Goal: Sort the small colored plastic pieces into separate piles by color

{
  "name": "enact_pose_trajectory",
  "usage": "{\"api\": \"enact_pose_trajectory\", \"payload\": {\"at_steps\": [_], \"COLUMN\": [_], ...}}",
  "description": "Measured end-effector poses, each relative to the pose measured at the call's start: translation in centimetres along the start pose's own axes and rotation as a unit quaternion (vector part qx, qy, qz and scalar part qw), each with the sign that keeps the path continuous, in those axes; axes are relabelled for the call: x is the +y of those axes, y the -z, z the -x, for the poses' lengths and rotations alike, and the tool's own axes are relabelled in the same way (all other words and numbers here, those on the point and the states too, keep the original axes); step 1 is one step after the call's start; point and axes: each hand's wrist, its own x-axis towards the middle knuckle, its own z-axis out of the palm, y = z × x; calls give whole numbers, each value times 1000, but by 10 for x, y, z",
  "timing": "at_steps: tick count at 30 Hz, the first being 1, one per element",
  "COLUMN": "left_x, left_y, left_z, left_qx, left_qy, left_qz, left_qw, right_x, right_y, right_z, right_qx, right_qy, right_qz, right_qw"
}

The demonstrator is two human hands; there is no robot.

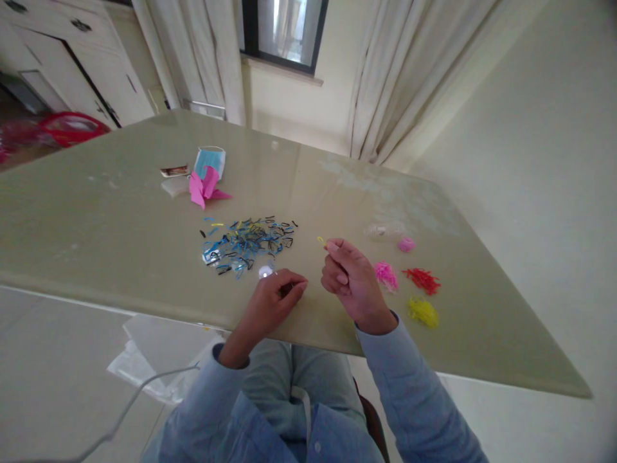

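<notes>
One end of the yellow band (320, 239) is hidden in the right hand's (351, 276) grip, and whether the left hand (274, 299) pinches anything is too small to tell. In the mixed heap of bands (250, 238) the loops tangle past counting, pink paper (208, 186) hides a corner of the face mask (211, 159), and a small card's (174, 171) print is unreadable. The top edge cuts off the window (289, 29), the left edge the desk (96, 218) and a blurred reddish bundle (19, 137).

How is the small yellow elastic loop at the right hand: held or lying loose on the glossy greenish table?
Held: the yellow loop juts from the pinched fingertips of the bare right hand.
</notes>
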Motion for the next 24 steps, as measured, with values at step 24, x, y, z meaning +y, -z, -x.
{"api": "enact_pose_trajectory", "payload": {"at_steps": [24], "left_x": [3], "left_y": [4], "left_z": [1], "left_qx": [17], "left_qy": [25], "left_qz": [-47], "left_qw": [998], "right_x": [-2], "right_y": [44], "right_z": [72], "right_qx": [182], "right_qy": [92], "right_qz": [-45], "right_qw": [978]}}
